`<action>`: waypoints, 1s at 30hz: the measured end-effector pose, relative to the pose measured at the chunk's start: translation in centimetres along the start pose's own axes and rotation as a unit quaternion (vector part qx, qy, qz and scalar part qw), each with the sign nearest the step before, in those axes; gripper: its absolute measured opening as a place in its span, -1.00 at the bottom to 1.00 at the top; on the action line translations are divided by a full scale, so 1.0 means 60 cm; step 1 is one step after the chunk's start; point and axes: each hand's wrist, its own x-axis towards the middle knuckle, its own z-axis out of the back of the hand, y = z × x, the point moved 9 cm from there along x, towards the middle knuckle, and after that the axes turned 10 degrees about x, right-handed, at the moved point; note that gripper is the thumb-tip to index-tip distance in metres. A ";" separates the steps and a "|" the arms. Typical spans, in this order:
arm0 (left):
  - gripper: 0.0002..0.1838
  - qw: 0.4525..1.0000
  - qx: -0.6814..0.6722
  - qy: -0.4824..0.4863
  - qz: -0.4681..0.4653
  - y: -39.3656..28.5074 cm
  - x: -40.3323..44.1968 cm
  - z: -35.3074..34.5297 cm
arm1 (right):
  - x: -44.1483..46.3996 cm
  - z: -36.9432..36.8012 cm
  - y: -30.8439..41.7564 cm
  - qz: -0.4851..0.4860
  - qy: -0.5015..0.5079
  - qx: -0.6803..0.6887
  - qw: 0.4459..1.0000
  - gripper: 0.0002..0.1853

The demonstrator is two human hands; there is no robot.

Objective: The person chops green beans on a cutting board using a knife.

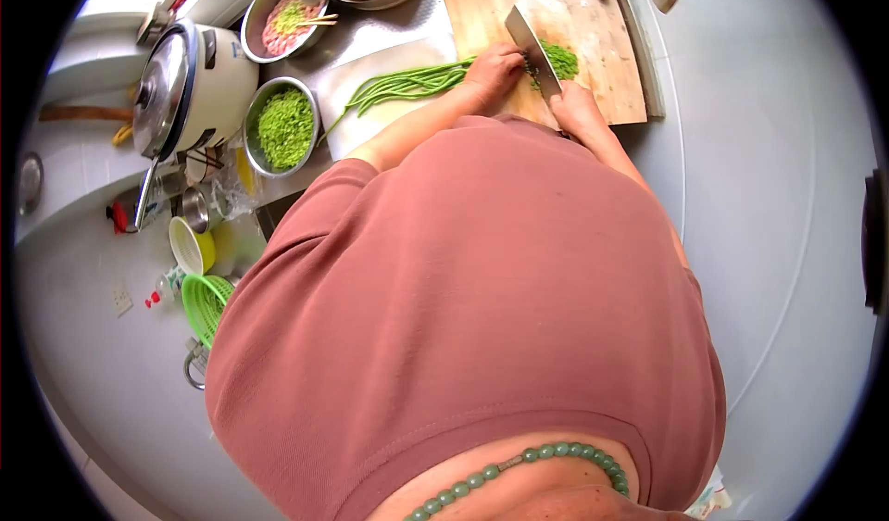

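My right hand (574, 107) is closed round the handle of a cleaver (533, 53), whose broad blade stands upright over the wooden cutting board (607, 35). Against the left side of the blade, my left hand (495, 70) is closed on a bundle of long green beans (407, 87). Their loose ends trail left, off the board and over a pale mat. Finely chopped green beans (559, 60) lie in a small pile right of the blade. The bean ends under my left fingers are hidden.
Left of the beans is a metal bowl of chopped greens (285, 130). Behind it stands a bowl of pink meat (289, 23) with chopsticks. A large lidded pot (218, 81) is at the far left, with a green basket (206, 303) lower down.
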 end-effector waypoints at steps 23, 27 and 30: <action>-0.82 0.999 -0.001 0.040 0.027 0.002 -0.001 -0.009 | 0.026 -0.029 0.011 0.034 -0.017 -0.067 0.997 -0.73; -0.82 0.999 -0.006 0.037 0.027 -0.008 0.004 0.003 | 0.026 -0.024 0.007 0.062 -0.045 -0.067 0.995 -0.74; -0.81 1.000 -0.003 0.026 0.008 -0.009 0.004 0.008 | 0.029 -0.024 0.006 0.060 -0.046 -0.071 0.995 -0.74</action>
